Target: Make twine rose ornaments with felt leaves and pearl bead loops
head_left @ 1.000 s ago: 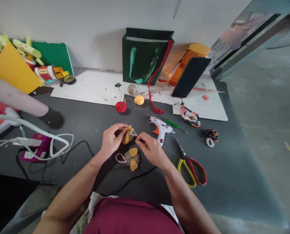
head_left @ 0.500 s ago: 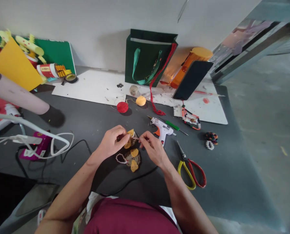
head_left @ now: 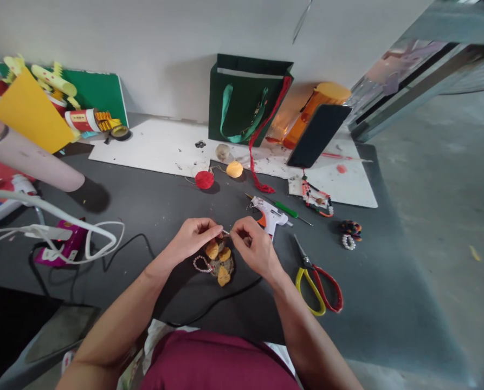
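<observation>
Fingertips of my left hand (head_left: 196, 236) and my right hand (head_left: 253, 244) meet closely over the dark table, both pinching a small string of beads (head_left: 226, 233). Beneath the beads hangs or lies a yellow-and-brown knitted piece (head_left: 212, 249), partly hidden by my left hand. Just below is a round brown knitted piece (head_left: 227, 266) with yellow patches, lying on the table. A loop of pearly beads (head_left: 201, 264) extends from its left side. Whether the two knitted pieces touch is unclear.
A white glue gun (head_left: 271, 215) and green-handled hook (head_left: 287, 209) lie beyond my right hand. Scissors (head_left: 307, 262) with yellow and red handles lie to the right. Yarn balls, a green bag (head_left: 247, 103) and a propped phone (head_left: 318, 135) stand behind; cables (head_left: 103, 244) run left.
My left hand has shifted right, nearer my right hand. The yellow piece that was raised between my fingers now sits lower, and the fingertips are on the beads.
</observation>
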### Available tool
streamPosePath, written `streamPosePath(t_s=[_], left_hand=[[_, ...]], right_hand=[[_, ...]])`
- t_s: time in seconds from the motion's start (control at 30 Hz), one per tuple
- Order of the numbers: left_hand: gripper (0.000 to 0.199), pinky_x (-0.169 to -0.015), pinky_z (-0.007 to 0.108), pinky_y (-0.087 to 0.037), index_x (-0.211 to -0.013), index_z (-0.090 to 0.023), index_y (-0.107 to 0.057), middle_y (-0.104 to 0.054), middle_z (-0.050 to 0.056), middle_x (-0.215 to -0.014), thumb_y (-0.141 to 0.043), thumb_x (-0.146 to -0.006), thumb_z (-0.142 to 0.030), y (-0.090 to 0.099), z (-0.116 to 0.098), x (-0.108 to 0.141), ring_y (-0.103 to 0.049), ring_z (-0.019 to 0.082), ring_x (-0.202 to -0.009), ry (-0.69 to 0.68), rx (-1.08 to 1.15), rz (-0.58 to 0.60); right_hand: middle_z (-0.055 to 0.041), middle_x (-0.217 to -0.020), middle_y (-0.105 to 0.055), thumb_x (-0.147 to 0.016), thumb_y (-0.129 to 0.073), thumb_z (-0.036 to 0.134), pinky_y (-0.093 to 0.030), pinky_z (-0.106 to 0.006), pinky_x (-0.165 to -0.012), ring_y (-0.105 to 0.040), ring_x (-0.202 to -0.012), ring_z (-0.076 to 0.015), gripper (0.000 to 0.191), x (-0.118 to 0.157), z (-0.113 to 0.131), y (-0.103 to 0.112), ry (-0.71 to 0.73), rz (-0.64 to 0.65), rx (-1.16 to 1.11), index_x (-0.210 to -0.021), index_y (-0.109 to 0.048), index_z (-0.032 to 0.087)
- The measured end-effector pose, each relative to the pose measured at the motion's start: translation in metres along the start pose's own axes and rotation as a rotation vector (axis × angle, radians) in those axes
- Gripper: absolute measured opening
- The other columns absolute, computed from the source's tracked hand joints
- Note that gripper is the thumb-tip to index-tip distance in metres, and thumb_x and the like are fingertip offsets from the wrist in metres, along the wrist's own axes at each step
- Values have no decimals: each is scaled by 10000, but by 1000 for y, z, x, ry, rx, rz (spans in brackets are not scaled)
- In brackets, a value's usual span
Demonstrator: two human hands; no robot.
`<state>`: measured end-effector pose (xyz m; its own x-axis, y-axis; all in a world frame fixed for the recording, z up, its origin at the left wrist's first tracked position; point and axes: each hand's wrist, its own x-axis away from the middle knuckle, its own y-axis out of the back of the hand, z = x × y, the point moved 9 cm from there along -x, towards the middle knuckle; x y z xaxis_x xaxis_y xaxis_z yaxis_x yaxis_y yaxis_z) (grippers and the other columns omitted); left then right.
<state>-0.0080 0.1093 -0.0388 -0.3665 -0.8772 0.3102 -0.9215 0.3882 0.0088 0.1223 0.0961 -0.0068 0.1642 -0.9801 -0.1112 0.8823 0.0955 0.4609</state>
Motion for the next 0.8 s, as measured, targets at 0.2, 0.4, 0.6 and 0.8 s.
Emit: streamPosePath(t_s=[0.2,0.4,0.6,0.8], left_hand=[[186,-594,241,-466,-745,-136,-674,-652,8,-645,-746,-668,-290,-6,10,1,-578,105,-568,93,92,80],[87,-547,216,-422,-724,-143,-656,-618,-18,-618,-683,-698,-221,-8,-3,4,-550,98,-559,-3,-72,49],[105,-557,216,-432,-760,-153,-622,-628,3,-674,-602,-786,-253,-9,-16,6,-556,106,-592,-117,-182,53],[138,-578,217,-442,-780,-148,-614,-628,11,-711,-627,-788,-285,-4,-9,4,-565,101,-622,-125,-121,25]], right_hand=[[-47,-857,-524,-851,-545,225,-338,-236,-453,-447,-587,-110,138,3,16,-1,46,88,-88,-720,-528,189],[-51,-876,-529,-867,-543,223,-352,-233,-463,-457,-603,-109,158,3,22,-6,84,106,-94,-713,-538,185],[-68,-982,-587,-873,-469,154,-457,-261,-587,-532,-662,-122,204,3,12,-9,63,117,-106,-1045,-571,195],[-54,-848,-622,-830,-545,145,-470,-279,-611,-569,-720,-160,95,2,6,-5,77,51,-33,-810,-621,198]])
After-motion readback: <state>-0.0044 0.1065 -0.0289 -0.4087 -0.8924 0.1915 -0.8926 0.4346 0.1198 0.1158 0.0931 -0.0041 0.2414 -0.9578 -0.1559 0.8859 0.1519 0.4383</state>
